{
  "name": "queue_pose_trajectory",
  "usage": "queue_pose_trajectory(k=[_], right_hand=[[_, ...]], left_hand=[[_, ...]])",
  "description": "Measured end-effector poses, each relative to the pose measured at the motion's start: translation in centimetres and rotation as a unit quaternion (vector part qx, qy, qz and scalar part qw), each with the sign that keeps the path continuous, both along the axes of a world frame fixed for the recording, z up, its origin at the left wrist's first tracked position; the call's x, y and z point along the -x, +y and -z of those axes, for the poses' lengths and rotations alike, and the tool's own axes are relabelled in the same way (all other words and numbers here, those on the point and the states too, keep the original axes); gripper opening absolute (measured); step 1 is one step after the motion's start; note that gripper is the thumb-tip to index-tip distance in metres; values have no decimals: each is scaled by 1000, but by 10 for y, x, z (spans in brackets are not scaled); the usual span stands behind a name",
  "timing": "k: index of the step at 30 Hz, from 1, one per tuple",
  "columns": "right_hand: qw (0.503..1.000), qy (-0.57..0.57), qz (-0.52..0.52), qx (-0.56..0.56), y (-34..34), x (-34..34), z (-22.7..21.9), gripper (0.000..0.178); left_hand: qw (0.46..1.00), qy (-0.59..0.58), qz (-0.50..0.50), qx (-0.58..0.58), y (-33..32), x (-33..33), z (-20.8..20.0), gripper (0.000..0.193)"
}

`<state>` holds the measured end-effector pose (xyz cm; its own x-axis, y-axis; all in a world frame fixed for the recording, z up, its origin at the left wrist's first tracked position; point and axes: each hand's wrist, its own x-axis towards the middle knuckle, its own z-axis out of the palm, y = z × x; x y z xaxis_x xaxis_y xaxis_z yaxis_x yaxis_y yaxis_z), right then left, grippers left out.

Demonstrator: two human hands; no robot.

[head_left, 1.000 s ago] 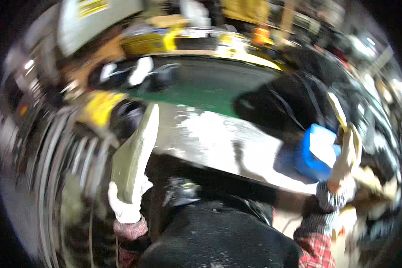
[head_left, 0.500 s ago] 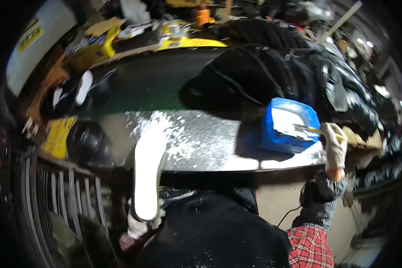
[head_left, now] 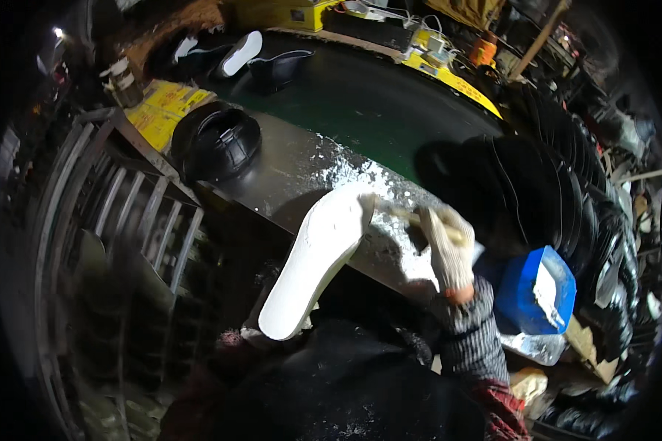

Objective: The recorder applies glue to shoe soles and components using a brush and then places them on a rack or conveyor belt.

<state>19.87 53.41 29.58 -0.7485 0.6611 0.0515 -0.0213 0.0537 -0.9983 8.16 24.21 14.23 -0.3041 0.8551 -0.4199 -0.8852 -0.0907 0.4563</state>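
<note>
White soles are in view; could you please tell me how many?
3: one white sole held in the left hand, another sole at upper left, a third sole left of it. More may be hidden.

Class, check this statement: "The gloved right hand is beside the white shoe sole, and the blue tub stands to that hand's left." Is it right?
Not quite: the head view shows the blue tub to the right of the gloved right hand, which is beside the white shoe sole.

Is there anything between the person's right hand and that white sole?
Only the brush-like tool that the right hand holds: it reaches across the gap toward the sole's wide end. Nothing else visible stands between them. The tool's tip is too blurred to tell whether it touches.
</note>
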Motion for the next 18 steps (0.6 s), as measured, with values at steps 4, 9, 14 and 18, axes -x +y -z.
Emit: queue_pose_trajectory(k=[4,9,14,18], right_hand=[[827,42,-236,-509,-22,-24,-29,24],[994,-15,-59,-94,10,35,-42,23],[837,132,-363,-388,-47,19,-51,14],[928,26,-292,-229,-34,4,-35,13]], left_hand=[[999,-34,3,-27,-2,-2,4,50],[996,-26,13,-84,-1,2,5,46],[964,-185,28,-190,12,-1,-6,46],[948,-99,129,-275,9,14,-12,64]])
